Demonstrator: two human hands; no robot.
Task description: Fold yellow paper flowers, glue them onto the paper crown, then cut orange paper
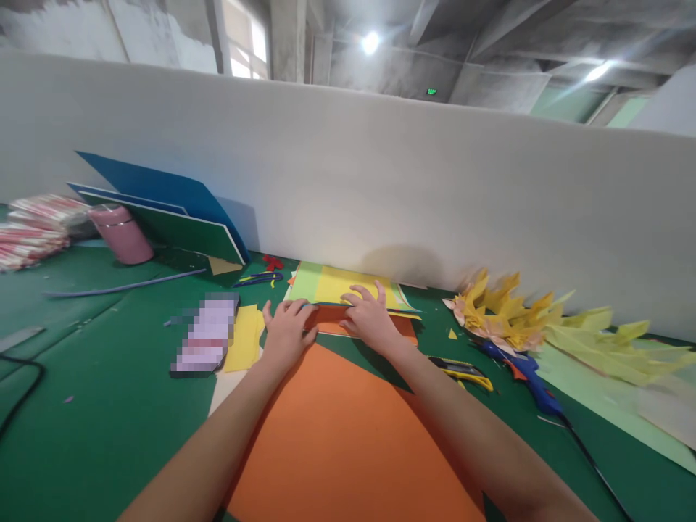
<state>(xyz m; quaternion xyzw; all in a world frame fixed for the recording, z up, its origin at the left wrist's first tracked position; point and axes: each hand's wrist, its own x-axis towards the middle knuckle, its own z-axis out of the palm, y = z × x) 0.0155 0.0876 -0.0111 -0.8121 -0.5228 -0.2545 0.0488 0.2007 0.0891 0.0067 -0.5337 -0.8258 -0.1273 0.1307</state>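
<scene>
In front of me, my left hand point(287, 326) pinches the near left part of a stack of coloured paper sheets point(348, 279), its fingers on top and thumb below. My right hand point(373, 319) grips the same raised edge further right, with one finger lifted. Yellow and light green sheets show on top, and an orange layer point(329, 319) shows under the edge. A large orange sheet point(353, 435) lies between my forearms, closer to me. How many sheets my fingers hold is hidden.
Left are a phone point(209, 333), yellow paper strips point(243, 337), scissors point(261, 278) and a pink bottle point(122, 235). Blue and green boards point(179, 225) lean behind. Right are a yellow utility knife point(465, 373), a blue glue gun point(536, 380) with a cord, and yellow paper leaves point(503, 312).
</scene>
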